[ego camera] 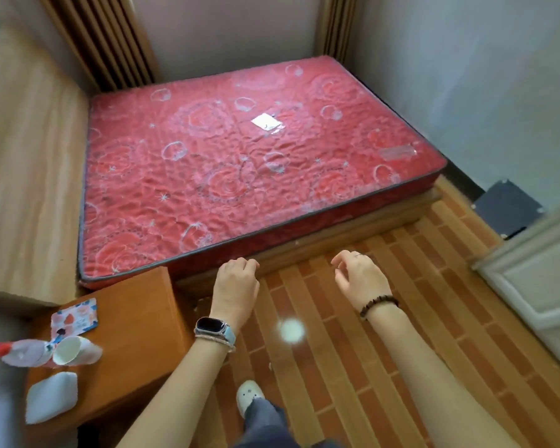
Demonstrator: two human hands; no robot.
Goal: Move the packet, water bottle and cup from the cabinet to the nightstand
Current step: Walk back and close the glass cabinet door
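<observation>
Hovering over the floor, my left hand (pixel 236 282) and right hand (pixel 361 279) hang loose and empty. Down-left of them, the packet (pixel 74 315), cup (pixel 67 350) and water bottle (pixel 20 352) share the nightstand (pixel 133 318), so nothing seems left to carry.

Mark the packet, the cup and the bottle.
packet (pixel 74 315): head view, middle of its printed face.
cup (pixel 66 350): head view, inside its mouth.
bottle (pixel 25 353): head view, middle of its body.
</observation>
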